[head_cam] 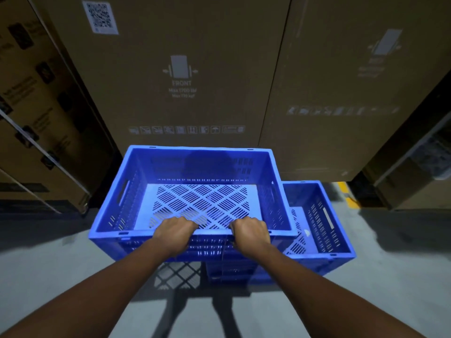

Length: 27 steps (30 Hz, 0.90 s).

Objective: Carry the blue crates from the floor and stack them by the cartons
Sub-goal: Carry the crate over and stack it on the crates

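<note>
An empty blue slatted crate (195,191) hangs in the air in front of me, held by its near rim. My left hand (174,234) and my right hand (251,234) both grip that rim, fingers curled over the edge. Below and to the right, a second blue crate (322,223) rests on the floor, perhaps on further crates that the held one hides. Tall brown cartons (180,76) stand right behind both crates.
More cartons (31,118) lean at the left and others (419,162) stand at the right. The grey concrete floor (48,269) spreads around me, with a yellow floor mark (347,193) near the right cartons. The crate's shadow falls on the floor below it.
</note>
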Motion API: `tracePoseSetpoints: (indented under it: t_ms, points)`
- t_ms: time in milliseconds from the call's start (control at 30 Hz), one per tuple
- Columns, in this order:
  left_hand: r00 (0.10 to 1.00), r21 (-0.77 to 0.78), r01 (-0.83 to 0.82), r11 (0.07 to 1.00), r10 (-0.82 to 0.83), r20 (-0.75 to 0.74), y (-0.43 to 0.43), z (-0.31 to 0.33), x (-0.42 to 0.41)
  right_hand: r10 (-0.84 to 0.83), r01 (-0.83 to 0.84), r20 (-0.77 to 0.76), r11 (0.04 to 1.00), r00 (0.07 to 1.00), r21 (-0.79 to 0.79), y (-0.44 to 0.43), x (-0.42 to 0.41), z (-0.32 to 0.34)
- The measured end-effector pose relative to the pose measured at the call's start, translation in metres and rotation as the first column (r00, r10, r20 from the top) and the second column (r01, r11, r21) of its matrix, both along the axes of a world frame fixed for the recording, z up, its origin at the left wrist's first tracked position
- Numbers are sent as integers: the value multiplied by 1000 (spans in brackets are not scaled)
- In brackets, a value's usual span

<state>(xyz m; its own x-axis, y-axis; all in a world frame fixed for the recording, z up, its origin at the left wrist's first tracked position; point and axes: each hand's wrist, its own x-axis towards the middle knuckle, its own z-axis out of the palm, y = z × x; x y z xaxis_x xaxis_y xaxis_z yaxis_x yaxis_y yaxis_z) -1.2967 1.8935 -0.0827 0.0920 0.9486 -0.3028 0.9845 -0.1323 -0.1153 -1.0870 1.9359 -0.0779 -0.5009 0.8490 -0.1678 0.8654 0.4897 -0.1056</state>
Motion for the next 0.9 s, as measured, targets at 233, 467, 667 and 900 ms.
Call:
tracePoseSetpoints:
  t_ms: [233, 467, 667, 900]
  points:
    - [1000, -11, -2, 1000, 2, 22, 14, -2, 37, -13, 13, 16, 1000, 1000, 7, 13, 38, -2]
    - [1000, -22, 3, 1000, -3, 4, 21, 0, 64, -25, 25, 12, 1000, 1000, -10, 21, 63, -3]
    - [999, -20, 5, 1000, -4, 33, 28, 0, 95, -36, 37, 21, 999, 999, -19, 29, 94, -3]
    - [999, -13, 18, 1000, -17, 34, 43, 3, 155, -48, 49, 45, 999, 998, -15, 44, 151, -3]
